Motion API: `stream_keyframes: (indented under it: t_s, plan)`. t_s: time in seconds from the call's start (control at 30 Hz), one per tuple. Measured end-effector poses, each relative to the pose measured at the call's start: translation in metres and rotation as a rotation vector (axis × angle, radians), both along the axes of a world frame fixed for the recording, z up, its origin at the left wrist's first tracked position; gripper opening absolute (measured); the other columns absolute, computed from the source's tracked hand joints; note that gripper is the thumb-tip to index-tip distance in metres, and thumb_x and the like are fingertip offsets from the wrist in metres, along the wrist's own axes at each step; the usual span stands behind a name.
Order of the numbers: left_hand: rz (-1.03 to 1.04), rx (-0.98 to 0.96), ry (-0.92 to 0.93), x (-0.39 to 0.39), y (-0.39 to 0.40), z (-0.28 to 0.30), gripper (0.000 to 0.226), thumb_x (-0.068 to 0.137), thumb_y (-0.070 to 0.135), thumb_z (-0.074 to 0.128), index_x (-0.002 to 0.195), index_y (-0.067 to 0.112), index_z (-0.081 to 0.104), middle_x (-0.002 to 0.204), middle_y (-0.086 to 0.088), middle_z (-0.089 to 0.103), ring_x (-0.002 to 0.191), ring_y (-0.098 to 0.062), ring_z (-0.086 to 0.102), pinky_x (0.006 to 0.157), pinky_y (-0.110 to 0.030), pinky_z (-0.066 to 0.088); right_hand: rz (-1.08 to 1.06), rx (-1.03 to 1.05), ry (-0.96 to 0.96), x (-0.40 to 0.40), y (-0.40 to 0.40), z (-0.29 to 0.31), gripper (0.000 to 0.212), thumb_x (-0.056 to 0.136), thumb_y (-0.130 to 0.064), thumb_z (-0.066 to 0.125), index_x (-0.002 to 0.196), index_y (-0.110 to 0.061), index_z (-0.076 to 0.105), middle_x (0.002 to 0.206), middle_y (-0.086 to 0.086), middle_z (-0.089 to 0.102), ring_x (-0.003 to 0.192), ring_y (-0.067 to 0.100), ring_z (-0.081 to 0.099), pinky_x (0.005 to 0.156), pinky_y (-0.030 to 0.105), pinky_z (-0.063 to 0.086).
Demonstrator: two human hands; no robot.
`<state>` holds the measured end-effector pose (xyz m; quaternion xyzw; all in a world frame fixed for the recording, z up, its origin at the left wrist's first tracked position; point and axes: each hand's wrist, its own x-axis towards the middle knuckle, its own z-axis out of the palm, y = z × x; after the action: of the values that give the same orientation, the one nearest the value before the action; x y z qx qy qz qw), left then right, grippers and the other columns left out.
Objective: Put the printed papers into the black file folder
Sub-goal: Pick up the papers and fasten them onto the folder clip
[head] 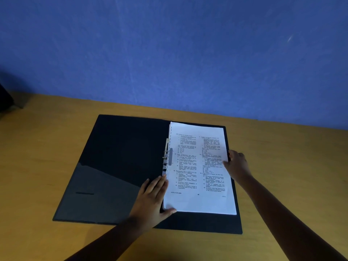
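Note:
The black file folder [116, 166] lies open flat on the wooden table. A stack of printed papers [197, 166] rests on its right half, beside the metal clip [166, 157] at the spine. My left hand [153, 198] lies flat against the stack's lower left edge, thumb on the bottom corner. My right hand [238, 165] touches the stack's right edge at mid-height, fingers on the paper.
The wooden table [37, 147] runs up to a blue wall [169, 53] just behind the folder. A dark object [7, 98] sits at the far left edge of the table.

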<state>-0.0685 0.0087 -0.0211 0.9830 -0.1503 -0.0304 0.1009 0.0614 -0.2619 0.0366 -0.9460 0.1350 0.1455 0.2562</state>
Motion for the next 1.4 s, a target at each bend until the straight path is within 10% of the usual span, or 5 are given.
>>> stream_keyframes:
  t_s: [0.47,0.83,1.13,1.4]
  plan:
    - [0.009,-0.007,-0.024,-0.001,0.0,0.003,0.083,0.072,0.07,0.042,0.125,0.007,0.056,0.134,-0.008,0.057,0.12,-0.02,0.056,0.104,-0.036,0.024,0.017,-0.029,-0.031,-0.024,0.006,-0.005,0.05,0.092,-0.005,0.05,0.14,-0.006,0.035,0.138,0.02,0.037,0.12,0.036,0.049,0.1,0.045,0.047]
    - [-0.008,-0.038,-0.042,-0.001,0.0,0.002,0.083,0.073,0.07,0.041,0.125,0.007,0.057,0.134,-0.008,0.056,0.121,-0.02,0.056,0.104,-0.036,0.024,0.607,-0.171,0.117,-0.025,0.026,-0.007,0.089,0.081,-0.026,0.07,0.149,-0.031,0.013,0.159,0.008,-0.014,0.146,0.034,-0.007,0.116,0.051,0.019]
    - [-0.035,-0.064,-0.045,-0.001,0.002,0.002,0.09,0.071,0.075,0.041,0.127,0.007,0.053,0.133,-0.008,0.057,0.121,-0.021,0.055,0.105,-0.035,0.023,0.658,-0.259,0.175,-0.017,0.031,-0.009,0.088,0.08,-0.03,0.071,0.148,-0.028,0.016,0.16,0.009,-0.008,0.146,0.038,-0.006,0.116,0.053,0.018]
    - [0.2,-0.567,-0.052,0.014,0.007,0.011,0.062,0.088,0.027,0.059,0.141,0.008,0.032,0.141,-0.01,0.046,0.126,-0.021,0.047,0.105,-0.041,0.04,0.651,-0.252,0.171,-0.018,0.036,-0.004,0.088,0.078,-0.026,0.073,0.147,-0.024,0.018,0.159,0.013,-0.005,0.145,0.042,-0.003,0.115,0.053,0.019]
